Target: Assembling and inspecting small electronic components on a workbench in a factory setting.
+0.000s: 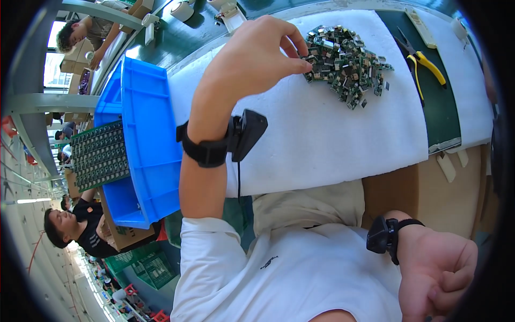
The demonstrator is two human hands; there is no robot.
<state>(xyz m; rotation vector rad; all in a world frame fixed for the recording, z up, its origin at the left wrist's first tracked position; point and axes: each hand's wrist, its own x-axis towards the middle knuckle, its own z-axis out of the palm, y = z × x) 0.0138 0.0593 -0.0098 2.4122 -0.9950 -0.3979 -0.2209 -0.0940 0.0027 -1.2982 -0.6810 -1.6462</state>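
Observation:
A heap of small green and silver circuit boards [346, 67] lies on a white foam sheet [322, 139]. My left hand [252, 59] reaches over to the heap's left edge, thumb and fingertips pinched at one of the small boards there; the fingers partly hide it. A black strap with a dark device [249, 134] is around my left wrist. Well apart from the heap, at the lower right, my right hand [440, 271] is turned palm up with its fingers curled in. Whatever they hold, if anything, is hidden. That wrist wears a similar black device [380, 234].
Yellow-handled pliers [426, 64] rest on a green mat [442, 110] right of the heap. At left stands a blue bin [150, 139] with green circuit panels [99, 155] in it. A white tape roll [182, 11] sits at the back. Other people work beyond the bin.

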